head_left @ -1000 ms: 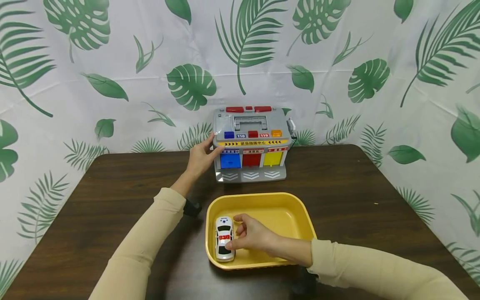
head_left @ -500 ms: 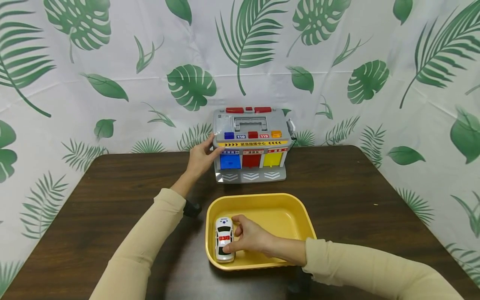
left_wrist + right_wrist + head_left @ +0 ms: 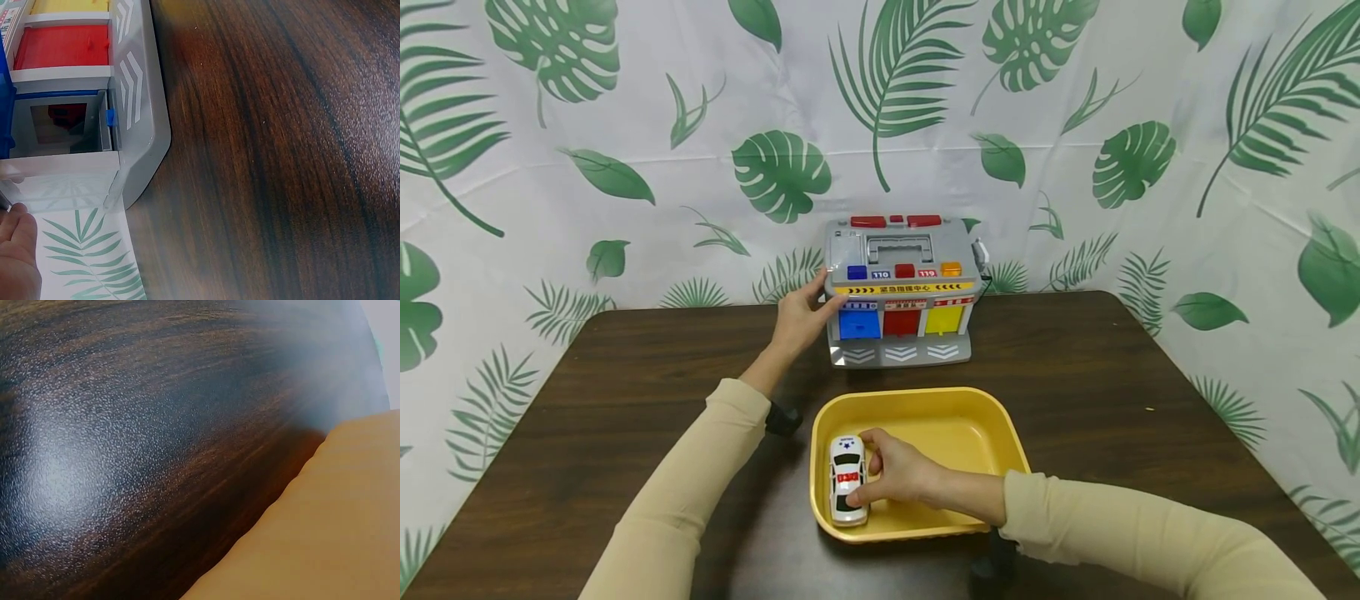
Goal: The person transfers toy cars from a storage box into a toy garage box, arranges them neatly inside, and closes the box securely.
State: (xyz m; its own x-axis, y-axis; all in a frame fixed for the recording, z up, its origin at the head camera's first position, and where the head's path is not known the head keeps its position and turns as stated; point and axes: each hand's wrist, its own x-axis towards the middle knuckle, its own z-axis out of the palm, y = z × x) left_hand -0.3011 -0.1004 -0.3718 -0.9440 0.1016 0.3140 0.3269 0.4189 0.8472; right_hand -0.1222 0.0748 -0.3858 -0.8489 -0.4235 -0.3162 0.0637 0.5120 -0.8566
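Note:
A white toy police car (image 3: 847, 504) with a red light bar sits at the left end of the yellow tray (image 3: 925, 527). My right hand (image 3: 906, 473) grips its right side, thumb over the rear window and forefinger near the hood. Behind the tray stands a grey toy emergency station (image 3: 901, 354) with blue, red and yellow doors. My left hand (image 3: 801, 323) holds the station's left corner, thumb at the front. In the left wrist view its fingertips (image 3: 22, 219) touch the station's side, and an open bay (image 3: 59, 125) shows beside the red door (image 3: 62, 47).
The dark wooden table (image 3: 1090, 400) runs to a white leaf-print cloth (image 3: 700, 183) behind the station. A carry handle (image 3: 900, 247) lies in the station's roof. The right wrist view shows only tabletop and a yellowish surface (image 3: 312, 537) at lower right.
My right hand has shifted slightly left, its thumb going from the car's edge onto the rear window and the forefinger drawing closer to the hood. My left hand stays at the station.

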